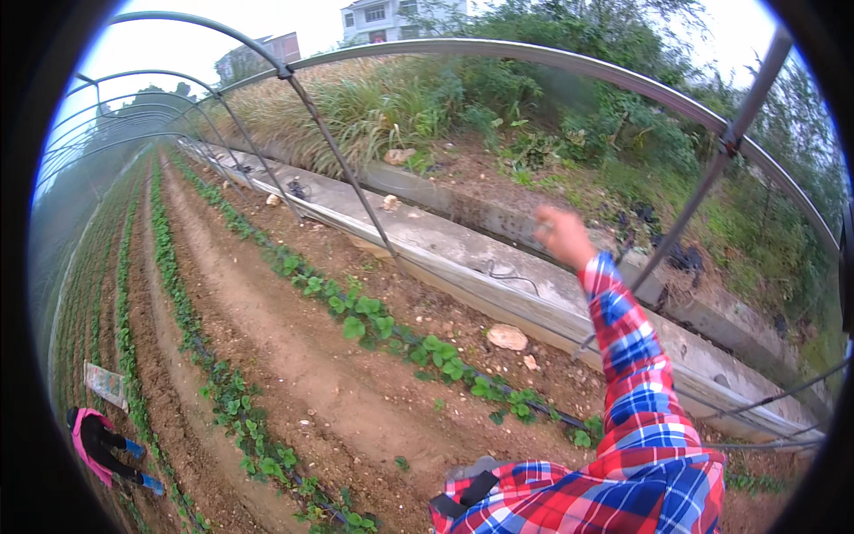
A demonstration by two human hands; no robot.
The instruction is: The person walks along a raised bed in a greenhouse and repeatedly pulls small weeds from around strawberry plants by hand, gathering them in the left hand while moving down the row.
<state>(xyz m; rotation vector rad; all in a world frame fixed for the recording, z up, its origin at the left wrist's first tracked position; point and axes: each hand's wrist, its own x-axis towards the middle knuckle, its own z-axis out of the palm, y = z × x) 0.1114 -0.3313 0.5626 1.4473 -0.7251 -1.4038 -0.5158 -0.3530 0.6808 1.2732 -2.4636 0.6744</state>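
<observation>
My right hand (pixel 562 235) reaches out over the concrete ledge (pixel 460 247) at the edge of the field, its arm in a red, blue and white plaid sleeve. The fingers look curled and are blurred, so whether they hold anything cannot be told. My left hand is out of view. Below the outstretched arm runs a row of green leafy plants (pixel 437 354) with a dark drip hose along it. A pale rock (pixel 507 337) lies on the soil between this row and the ledge.
Metal greenhouse hoops (pixel 340 153) and a long rail (pixel 507 50) frame the right side. Beyond the ledge are a concrete channel and weeds (pixel 534 153). Another person (pixel 100 444) bends over the rows at lower left, near a printed sack (pixel 107 385).
</observation>
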